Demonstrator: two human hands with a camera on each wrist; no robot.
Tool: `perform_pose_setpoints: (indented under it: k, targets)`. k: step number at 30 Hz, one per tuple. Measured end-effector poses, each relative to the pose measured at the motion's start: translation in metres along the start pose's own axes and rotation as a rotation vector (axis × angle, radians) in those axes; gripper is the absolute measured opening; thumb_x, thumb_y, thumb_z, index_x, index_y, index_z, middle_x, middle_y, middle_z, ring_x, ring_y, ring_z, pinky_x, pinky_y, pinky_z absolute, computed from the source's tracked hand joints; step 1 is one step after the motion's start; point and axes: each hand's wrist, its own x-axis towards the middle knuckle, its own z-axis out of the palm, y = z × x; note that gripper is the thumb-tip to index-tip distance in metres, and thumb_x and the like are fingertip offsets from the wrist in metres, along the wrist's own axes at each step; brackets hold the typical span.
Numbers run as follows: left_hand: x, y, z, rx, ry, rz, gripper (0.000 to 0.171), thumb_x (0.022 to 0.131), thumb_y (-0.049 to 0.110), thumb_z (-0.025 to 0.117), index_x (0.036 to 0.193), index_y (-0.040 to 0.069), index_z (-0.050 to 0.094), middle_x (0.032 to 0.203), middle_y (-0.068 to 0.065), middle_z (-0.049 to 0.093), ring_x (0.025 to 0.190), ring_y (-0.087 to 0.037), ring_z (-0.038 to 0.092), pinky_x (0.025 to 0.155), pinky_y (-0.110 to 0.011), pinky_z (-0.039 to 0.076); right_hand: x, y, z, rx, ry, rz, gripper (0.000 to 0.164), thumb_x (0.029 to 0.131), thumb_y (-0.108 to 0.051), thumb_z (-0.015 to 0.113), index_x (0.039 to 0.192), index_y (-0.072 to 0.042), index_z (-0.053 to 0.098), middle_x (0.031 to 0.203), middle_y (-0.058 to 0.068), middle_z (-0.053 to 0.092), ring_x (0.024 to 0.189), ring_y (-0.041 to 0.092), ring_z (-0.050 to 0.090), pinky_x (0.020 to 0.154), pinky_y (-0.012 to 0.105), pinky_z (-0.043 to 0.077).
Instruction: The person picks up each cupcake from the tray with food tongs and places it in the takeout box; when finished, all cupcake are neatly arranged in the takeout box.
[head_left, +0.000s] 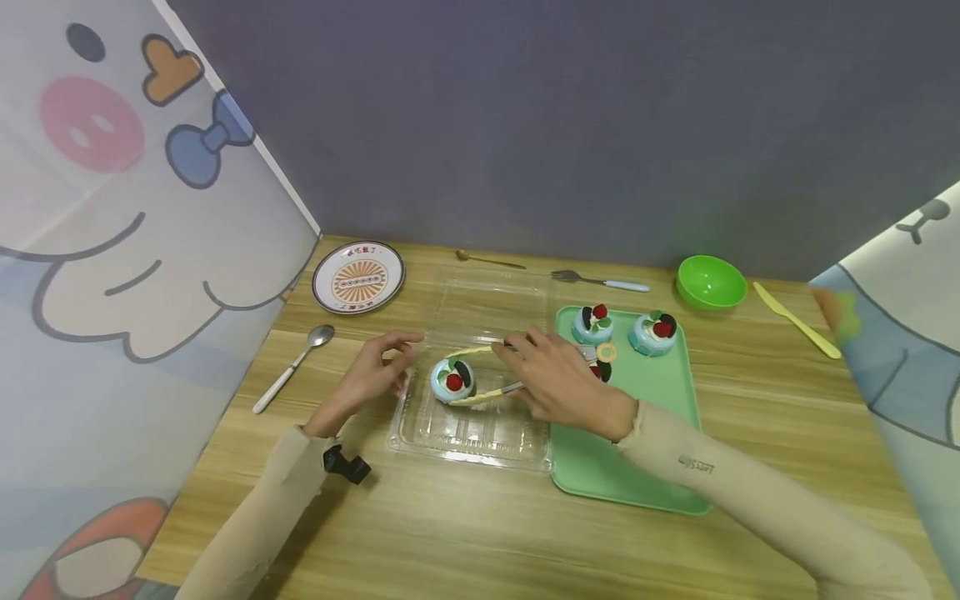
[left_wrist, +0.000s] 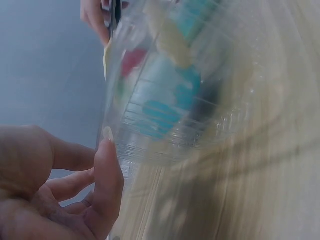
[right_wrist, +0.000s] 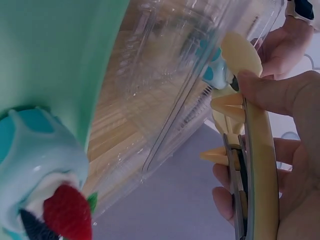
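My right hand grips a pair of tongs with cream-coloured ends. Between those ends is a light blue toy cupcake topped with a red berry, a dark cookie and a green leaf. Cupcake and tong tips are over the left part of a clear plastic box, whose lid lies open toward the back. At the box's left rim, my left hand pinches the edge between thumb and finger. Through the clear wall, the left wrist view shows the blue cupcake blurred.
Right of the box, a green tray bears several similar cupcakes, one partly behind my right hand. Around them lie a plate, a white-handled spoon, a small gold spoon, a fork, a green bowl and a yellow knife.
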Motion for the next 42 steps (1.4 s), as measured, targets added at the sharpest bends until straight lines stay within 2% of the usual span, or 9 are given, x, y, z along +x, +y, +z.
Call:
perform_pose_setpoints:
  k: [14, 21, 30, 38, 42]
  targets:
    - [-0.001, -0.001, 0.001, 0.02, 0.018, 0.008, 0.035, 0.101, 0.009, 0.053, 0.135, 0.004, 0.054, 0.108, -0.024, 0.053, 0.056, -0.014, 0.058, 0.046, -0.031, 0.057, 0.01, -0.005, 0.011, -0.042, 0.001, -0.02, 0.071, 0.079, -0.046, 0.078, 0.135, -0.01, 0.055, 0.125, 0.009, 0.062, 0.102, 0.026, 0.062, 0.072, 0.033, 0.062]
    - [-0.003, 0.001, 0.001, 0.026, 0.02, 0.014, 0.037, 0.101, 0.009, 0.053, 0.137, 0.002, 0.053, 0.108, -0.025, 0.054, 0.055, -0.012, 0.057, 0.046, -0.034, 0.058, 0.009, -0.008, 0.013, -0.019, -0.004, -0.016, 0.071, 0.079, -0.048, 0.078, 0.134, -0.007, 0.057, 0.116, 0.009, 0.064, 0.092, 0.024, 0.062, 0.056, 0.028, 0.055]
    - [-0.004, 0.002, 0.002, 0.026, 0.02, 0.016, 0.037, 0.1, 0.008, 0.054, 0.137, 0.002, 0.053, 0.108, -0.026, 0.054, 0.055, -0.013, 0.057, 0.049, -0.043, 0.059, 0.008, -0.012, 0.013, -0.013, 0.006, 0.0, 0.069, 0.08, -0.047, 0.077, 0.133, -0.007, 0.057, 0.116, 0.008, 0.064, 0.097, 0.025, 0.063, 0.059, 0.028, 0.058]
    - [-0.004, 0.002, 0.002, 0.019, 0.014, 0.02, 0.037, 0.1, 0.008, 0.054, 0.136, 0.002, 0.053, 0.107, -0.025, 0.054, 0.055, -0.012, 0.057, 0.048, -0.04, 0.06, 0.006, -0.013, 0.016, -0.016, 0.004, 0.011, 0.07, 0.081, -0.048, 0.076, 0.135, -0.008, 0.055, 0.117, 0.007, 0.063, 0.098, 0.025, 0.062, 0.062, 0.03, 0.059]
    - [-0.004, 0.003, 0.002, 0.021, 0.017, 0.019, 0.036, 0.101, 0.008, 0.053, 0.136, 0.003, 0.053, 0.107, -0.024, 0.054, 0.055, -0.013, 0.057, 0.049, -0.04, 0.06, 0.005, -0.013, 0.016, -0.012, 0.011, 0.018, 0.071, 0.08, -0.048, 0.076, 0.135, -0.008, 0.055, 0.118, 0.006, 0.062, 0.098, 0.024, 0.062, 0.059, 0.029, 0.057]
